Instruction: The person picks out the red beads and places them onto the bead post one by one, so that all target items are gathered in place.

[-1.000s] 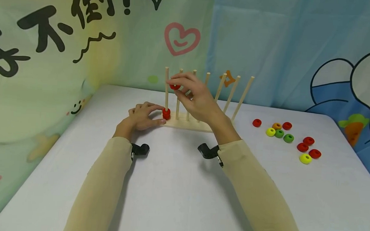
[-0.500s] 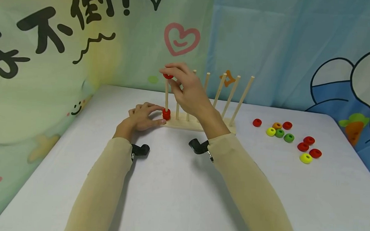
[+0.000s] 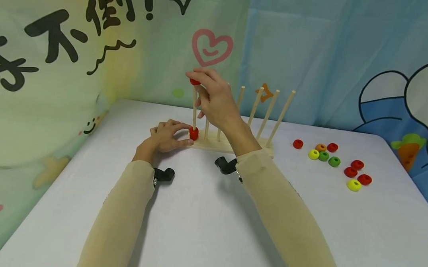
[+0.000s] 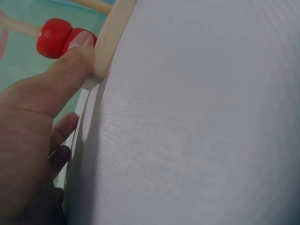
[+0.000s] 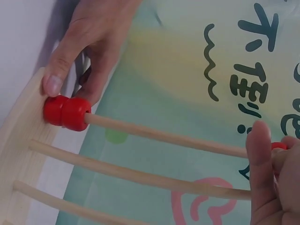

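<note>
Head view: a red bead (image 3: 194, 82) is pinched in the right hand's (image 3: 215, 99) fingers at the top of the leftmost peg (image 3: 194, 108); below, the left hand (image 3: 166, 136) touches two stacked red beads (image 3: 194, 134), its grip unclear. Loose beads (image 3: 323, 156) lie on the worktop (image 3: 199, 216).

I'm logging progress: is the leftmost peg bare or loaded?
Loaded: two red beads sit low on the peg; whether the third bead in the right hand is threaded is unclear.
</note>
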The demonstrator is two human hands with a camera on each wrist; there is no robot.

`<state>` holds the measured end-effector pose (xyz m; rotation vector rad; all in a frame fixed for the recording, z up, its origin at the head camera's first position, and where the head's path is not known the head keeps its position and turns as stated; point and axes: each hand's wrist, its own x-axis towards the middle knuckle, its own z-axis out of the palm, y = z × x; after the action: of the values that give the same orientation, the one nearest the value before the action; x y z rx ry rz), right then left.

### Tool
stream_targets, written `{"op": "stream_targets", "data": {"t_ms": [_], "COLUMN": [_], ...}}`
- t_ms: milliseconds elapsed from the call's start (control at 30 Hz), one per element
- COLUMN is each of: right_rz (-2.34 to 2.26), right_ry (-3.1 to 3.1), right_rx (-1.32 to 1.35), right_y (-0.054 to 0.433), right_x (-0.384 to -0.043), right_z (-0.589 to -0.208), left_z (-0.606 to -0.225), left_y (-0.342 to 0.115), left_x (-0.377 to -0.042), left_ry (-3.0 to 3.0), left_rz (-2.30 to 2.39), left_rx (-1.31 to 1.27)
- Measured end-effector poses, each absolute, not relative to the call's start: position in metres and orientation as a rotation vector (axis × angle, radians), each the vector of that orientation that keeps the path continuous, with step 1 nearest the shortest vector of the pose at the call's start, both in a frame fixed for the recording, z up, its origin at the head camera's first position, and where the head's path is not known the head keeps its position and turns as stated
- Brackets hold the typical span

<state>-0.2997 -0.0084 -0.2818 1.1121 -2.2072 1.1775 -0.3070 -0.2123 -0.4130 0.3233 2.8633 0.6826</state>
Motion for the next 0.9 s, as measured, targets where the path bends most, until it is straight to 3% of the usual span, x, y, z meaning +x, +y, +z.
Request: {"op": "stream_targets", "data": {"t_ms": [900], "right_rz": [1.169], "right_ry": [-2.304], "right_rx": [1.097], "right_y": [-0.0052], "right_x": [-0.2911], "right_z": [-0.2804], "left_z": [-0.4114], "left_y": [-0.2118], "left_x": [-0.3057], "left_ry": [2.854], "left_rz": [0.658], "left_rx": [0.312]}}
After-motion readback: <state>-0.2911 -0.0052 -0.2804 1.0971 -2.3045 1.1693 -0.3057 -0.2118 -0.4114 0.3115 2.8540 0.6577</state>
